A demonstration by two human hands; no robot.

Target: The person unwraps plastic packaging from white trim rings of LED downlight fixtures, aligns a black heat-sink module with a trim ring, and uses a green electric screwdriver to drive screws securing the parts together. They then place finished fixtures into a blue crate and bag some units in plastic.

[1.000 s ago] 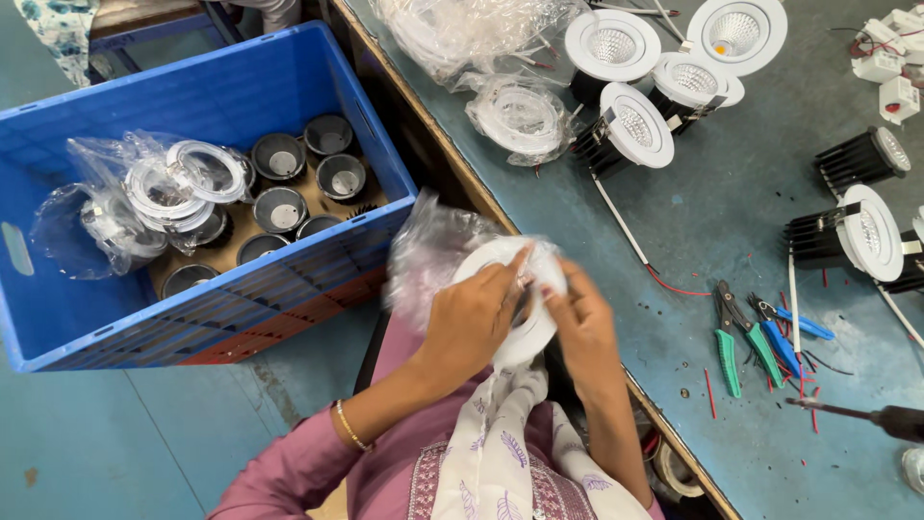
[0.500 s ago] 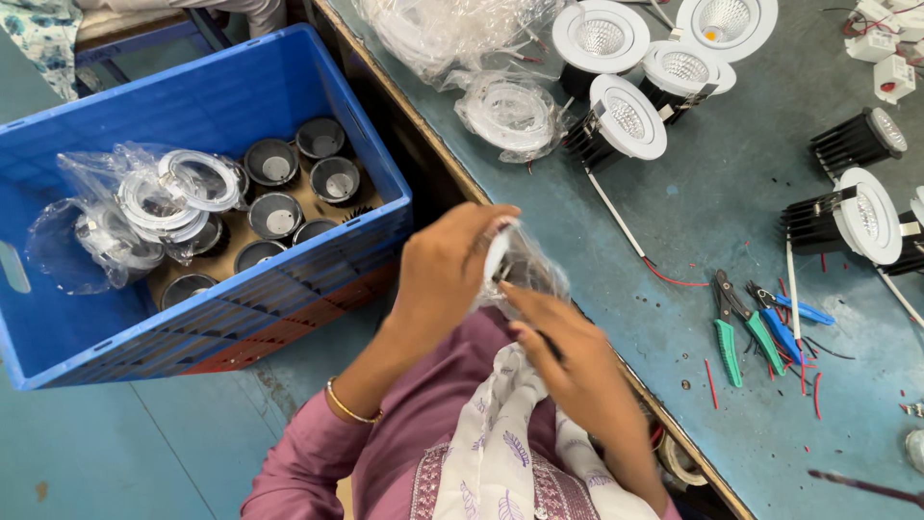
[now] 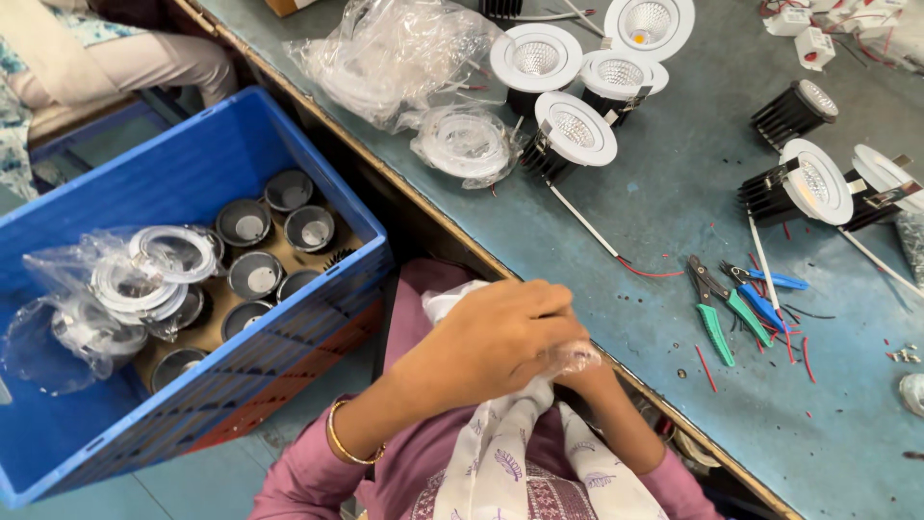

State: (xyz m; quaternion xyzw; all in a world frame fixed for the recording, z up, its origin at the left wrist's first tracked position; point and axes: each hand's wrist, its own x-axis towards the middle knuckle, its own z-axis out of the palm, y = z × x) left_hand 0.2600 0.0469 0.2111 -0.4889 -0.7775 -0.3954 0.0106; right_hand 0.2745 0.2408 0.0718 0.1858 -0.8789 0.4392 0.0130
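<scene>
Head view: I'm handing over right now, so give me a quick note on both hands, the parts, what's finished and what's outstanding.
Left hand: fingers curled shut on clear plastic wrap, at the chest.
Right hand: mostly hidden beneath the left; grip unclear.
Parts: bagged white rings and black housings in the blue crate; one bagged ring on the bench.
Done: several white-rimmed downlights sit assembled on the bench.
Left: the bagged rings remain unopened.
</scene>
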